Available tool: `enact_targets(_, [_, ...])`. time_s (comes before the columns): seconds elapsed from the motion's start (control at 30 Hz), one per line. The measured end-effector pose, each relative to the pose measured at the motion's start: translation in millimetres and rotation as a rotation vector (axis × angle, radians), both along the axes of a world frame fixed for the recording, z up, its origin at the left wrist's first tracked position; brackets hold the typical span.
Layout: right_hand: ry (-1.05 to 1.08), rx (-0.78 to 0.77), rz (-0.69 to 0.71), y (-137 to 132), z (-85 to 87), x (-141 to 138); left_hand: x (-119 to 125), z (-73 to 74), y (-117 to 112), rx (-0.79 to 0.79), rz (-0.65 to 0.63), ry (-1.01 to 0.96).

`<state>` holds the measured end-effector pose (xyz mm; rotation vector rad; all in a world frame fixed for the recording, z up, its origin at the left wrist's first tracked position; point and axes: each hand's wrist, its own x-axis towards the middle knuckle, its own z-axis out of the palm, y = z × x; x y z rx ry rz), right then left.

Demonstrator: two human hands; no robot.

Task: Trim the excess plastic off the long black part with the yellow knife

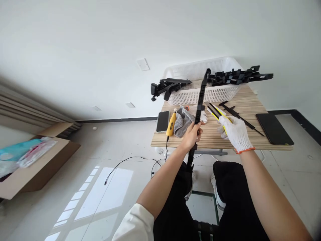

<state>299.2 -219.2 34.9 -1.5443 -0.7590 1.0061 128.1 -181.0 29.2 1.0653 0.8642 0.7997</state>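
Observation:
My bare left hand (192, 136) is wrapped around a long black plastic trim strip (201, 96), which stands tilted, its top in front of the basket and its lower end below the table edge. In my right hand (234, 131), which wears a white knit glove with an orange cuff, is a yellow and black utility knife (217, 113) pointing up and left, its tip close to the strip. Left of the strip lie a grey cloth (182, 123) and a yellow corded tool (171, 124). Beyond the knife rests a black caliper (237, 115).
A white plastic basket (193, 97) at the back holds black plastic parts (233, 77) at right and others (170, 86) at left, overhanging its rim. A phone (163, 121) and a black tablet (274, 129) flank the table. A cable (130, 157) crosses the floor near a cardboard box (47, 164).

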Motion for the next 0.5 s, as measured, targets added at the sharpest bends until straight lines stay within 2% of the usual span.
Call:
enact_targets(0.13, [-0.094,-0.063,0.05,-2,-6.0,4,0,-6.5,3,0.012,0.002,0.0])
enact_targets(0.3, [-0.258,-0.336,0.225,-8,-20.0,10,-2,-12.8,18,-0.078,0.091,0.052])
enact_targets(0.5, [-0.412,-0.341,0.272,-12,-34.6,14,7,-18.9,20,-0.079,0.022,0.034])
